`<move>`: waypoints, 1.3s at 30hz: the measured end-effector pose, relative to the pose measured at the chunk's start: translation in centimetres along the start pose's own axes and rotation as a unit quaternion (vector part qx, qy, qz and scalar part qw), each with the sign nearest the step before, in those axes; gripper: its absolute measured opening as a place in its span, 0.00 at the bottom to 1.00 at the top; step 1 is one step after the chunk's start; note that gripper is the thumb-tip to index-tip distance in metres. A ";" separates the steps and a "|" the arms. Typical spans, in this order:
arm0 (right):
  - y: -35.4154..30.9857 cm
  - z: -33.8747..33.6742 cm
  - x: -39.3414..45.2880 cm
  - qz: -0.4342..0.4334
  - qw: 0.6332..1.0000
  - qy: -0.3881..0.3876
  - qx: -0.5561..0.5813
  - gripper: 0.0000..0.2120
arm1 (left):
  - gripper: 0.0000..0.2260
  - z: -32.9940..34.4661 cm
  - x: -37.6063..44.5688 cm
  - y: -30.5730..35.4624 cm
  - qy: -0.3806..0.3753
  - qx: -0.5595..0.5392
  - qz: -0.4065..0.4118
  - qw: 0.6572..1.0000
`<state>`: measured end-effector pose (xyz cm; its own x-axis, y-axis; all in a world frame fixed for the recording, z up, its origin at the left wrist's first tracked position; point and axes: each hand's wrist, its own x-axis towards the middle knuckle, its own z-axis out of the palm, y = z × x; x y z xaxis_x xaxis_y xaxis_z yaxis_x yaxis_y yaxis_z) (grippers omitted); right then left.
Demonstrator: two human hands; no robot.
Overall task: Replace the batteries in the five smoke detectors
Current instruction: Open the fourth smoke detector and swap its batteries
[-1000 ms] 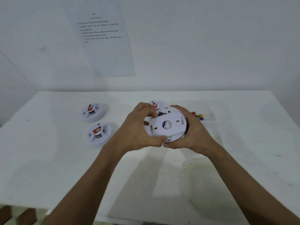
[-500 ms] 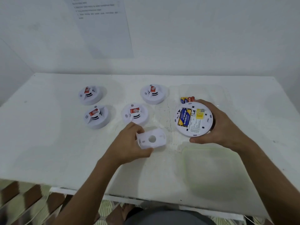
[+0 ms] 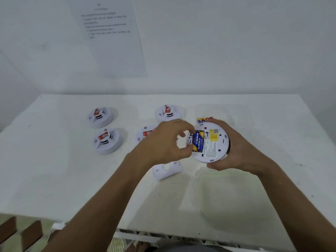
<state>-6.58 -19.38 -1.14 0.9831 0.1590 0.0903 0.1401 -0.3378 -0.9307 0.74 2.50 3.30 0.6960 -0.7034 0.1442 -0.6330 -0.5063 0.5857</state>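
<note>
Your right hand (image 3: 234, 151) gripped the detector (image 3: 211, 142) above the cover (image 3: 167, 169); left hand (image 3: 167, 142) pinched at its batteries (image 3: 198, 140). Risk: cells springing out, rolling off the table (image 3: 54, 179).

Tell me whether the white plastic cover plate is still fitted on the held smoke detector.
No: the white plastic cover plate lies on the white table, beside the held round white smoke detector.

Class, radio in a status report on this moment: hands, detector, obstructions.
Right hand holds opened detector. Left hand at its batteries. Cover lies on table. Nothing blocking.
</note>
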 end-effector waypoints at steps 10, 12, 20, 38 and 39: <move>0.5 -2.0 -1.5 -0.001 0.999 0.040 -0.004 0.47 | 0.12 1.0 4.1 2.3 -0.111 0.098 0.067 0.987; 0.5 -2.4 -1.8 0.002 0.999 0.046 -0.006 0.46 | 0.13 1.3 4.7 3.1 -0.132 0.132 0.072 0.980; 0.8 -5.7 -2.0 0.017 0.998 0.064 -0.003 0.44 | 0.21 2.3 7.0 4.6 -0.137 0.204 0.118 0.962; 2.1 -8.3 -1.7 0.028 0.983 0.181 -0.001 0.43 | 0.08 3.6 11.4 4.4 -0.019 -0.033 0.056 0.998; 2.2 -8.5 -1.7 0.029 0.982 0.186 -0.011 0.44 | 0.06 3.4 11.8 4.3 -0.005 -0.047 0.047 0.998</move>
<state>-6.99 -28.26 -0.35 0.9639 -0.2099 0.1636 0.0802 -0.3572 -0.9306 5.08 -9.71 4.79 0.6317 -0.7507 0.1933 -0.6596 -0.3896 0.6427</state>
